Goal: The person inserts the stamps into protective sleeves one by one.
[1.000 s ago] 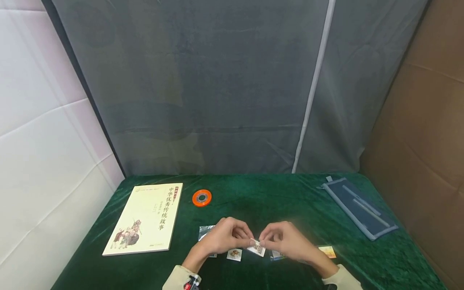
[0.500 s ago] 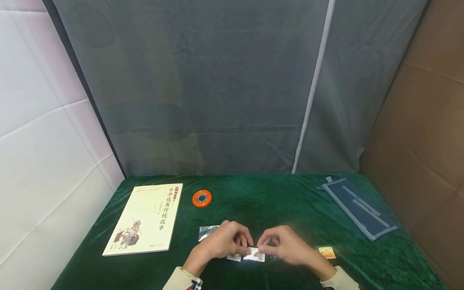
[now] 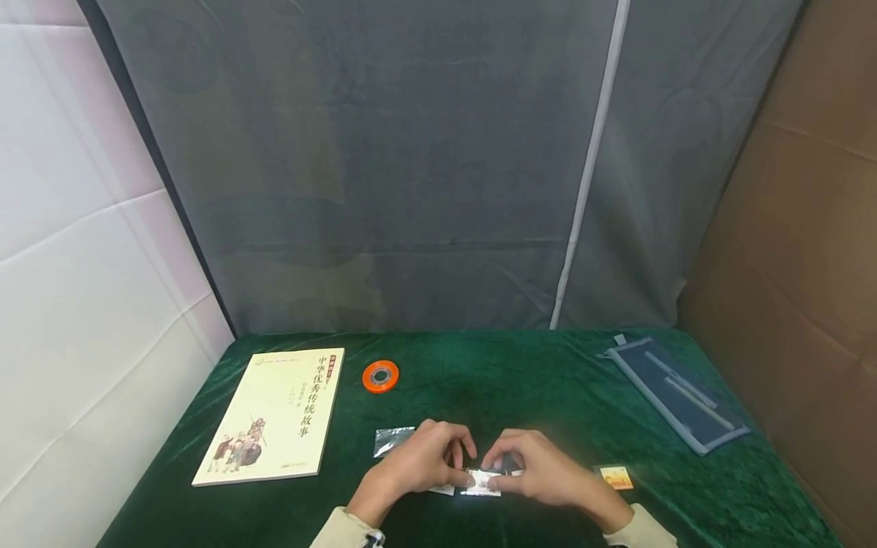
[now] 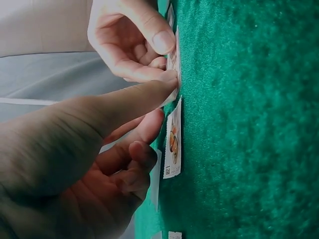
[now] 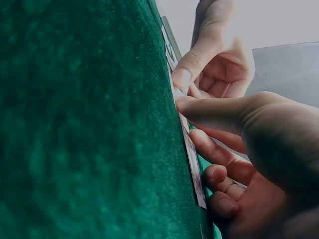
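Fingers (image 4: pixel 150 127) apart, thumbs (image 4: pixel 132 102) on stamp (image 3: pixel 482 485)

In the head view, the white wall (image 3: pixel 96 266) at nine o'clock is brightly lit, and the stamp (image 3: pixel 483 482) near six o'clock is washed out by glare. In the right wrist view, the green cloth (image 5: pixel 79 124) at nine o'clock is blurred; the right hand (image 5: pixel 266 144), at four o'clock, is shadowed.

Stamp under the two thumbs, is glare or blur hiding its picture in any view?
Head view: glare washes much of the stamp white; left wrist view: only a narrow, partly covered strip shows; right wrist view: the green cloth looks blurred.
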A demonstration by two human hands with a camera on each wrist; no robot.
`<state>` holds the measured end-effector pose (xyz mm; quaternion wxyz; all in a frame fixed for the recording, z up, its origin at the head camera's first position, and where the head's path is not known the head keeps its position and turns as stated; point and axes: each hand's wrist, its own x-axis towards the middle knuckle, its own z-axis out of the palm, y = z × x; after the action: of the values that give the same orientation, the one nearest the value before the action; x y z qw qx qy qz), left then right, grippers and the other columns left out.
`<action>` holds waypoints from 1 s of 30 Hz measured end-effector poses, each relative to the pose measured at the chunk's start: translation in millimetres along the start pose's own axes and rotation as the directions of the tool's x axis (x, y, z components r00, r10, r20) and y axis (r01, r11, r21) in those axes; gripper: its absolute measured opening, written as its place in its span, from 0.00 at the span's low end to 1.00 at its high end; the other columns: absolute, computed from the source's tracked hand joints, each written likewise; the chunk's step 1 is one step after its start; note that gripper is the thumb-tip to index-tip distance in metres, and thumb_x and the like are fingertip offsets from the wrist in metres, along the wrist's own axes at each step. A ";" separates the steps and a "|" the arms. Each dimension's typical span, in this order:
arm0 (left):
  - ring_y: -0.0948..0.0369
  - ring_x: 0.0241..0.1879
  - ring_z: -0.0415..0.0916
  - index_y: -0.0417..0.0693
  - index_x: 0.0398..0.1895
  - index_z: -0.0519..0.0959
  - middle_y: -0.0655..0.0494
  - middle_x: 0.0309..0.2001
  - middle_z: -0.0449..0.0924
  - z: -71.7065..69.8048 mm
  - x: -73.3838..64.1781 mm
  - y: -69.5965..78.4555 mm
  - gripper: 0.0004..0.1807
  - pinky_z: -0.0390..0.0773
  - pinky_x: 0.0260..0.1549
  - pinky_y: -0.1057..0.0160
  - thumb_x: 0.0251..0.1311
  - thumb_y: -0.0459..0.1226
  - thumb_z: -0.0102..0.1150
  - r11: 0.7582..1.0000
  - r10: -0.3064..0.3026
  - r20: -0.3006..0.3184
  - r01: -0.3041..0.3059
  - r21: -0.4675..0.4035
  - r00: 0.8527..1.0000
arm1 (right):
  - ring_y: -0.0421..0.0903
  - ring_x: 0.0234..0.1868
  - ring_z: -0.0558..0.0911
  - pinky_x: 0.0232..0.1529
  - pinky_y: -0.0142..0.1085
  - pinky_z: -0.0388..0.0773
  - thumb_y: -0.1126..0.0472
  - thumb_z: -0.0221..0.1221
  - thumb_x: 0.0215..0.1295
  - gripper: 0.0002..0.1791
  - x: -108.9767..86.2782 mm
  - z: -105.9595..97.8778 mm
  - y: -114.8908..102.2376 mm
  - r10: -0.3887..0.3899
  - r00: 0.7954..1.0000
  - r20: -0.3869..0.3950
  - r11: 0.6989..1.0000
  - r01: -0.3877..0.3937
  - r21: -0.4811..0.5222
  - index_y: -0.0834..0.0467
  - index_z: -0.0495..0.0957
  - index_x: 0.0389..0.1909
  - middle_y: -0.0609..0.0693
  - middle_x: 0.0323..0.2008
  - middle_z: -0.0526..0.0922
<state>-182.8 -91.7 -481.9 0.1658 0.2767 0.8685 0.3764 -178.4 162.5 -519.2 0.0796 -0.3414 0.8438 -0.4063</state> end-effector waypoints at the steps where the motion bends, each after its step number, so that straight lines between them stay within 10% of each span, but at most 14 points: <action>1: 0.71 0.23 0.74 0.52 0.42 0.88 0.64 0.24 0.80 -0.2 0.5 -1.1 0.14 0.75 0.26 0.71 0.55 0.36 0.84 1.000 0.006 -0.007 -0.006 0.008 1.000 | 0.29 0.30 0.72 0.34 0.26 0.73 0.51 0.75 0.67 0.07 0.0 -0.1 -0.7 0.001 1.000 0.003 1.000 -0.001 -0.002 0.43 0.90 0.43 0.38 0.34 0.84; 16: 0.68 0.34 0.81 0.52 0.44 0.89 0.66 0.36 0.88 -31.8 -5.3 -41.8 0.02 0.81 0.35 0.68 0.73 0.38 0.70 0.990 0.097 -0.290 -0.064 0.122 0.952 | 0.29 0.29 0.73 0.32 0.25 0.73 0.54 0.72 0.71 0.07 6.6 7.5 -13.5 -0.077 0.994 -0.071 0.997 0.076 -0.021 0.49 0.89 0.45 0.38 0.36 0.84; 30: 0.60 0.48 0.81 0.53 0.53 0.90 0.61 0.48 0.87 -35.3 -17.6 -58.0 0.10 0.81 0.47 0.61 0.72 0.41 0.71 0.984 0.075 -0.295 -0.022 0.179 0.952 | 0.36 0.48 0.74 0.51 0.39 0.73 0.46 0.79 0.60 0.13 40.2 39.3 -47.7 0.086 0.996 0.000 0.968 -0.083 -0.235 0.42 0.89 0.42 0.36 0.44 0.81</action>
<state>-206.9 -154.8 -500.4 -0.0025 0.2510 0.9058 0.3413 -168.2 91.1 -504.0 0.0602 -0.3141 0.8993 -0.2982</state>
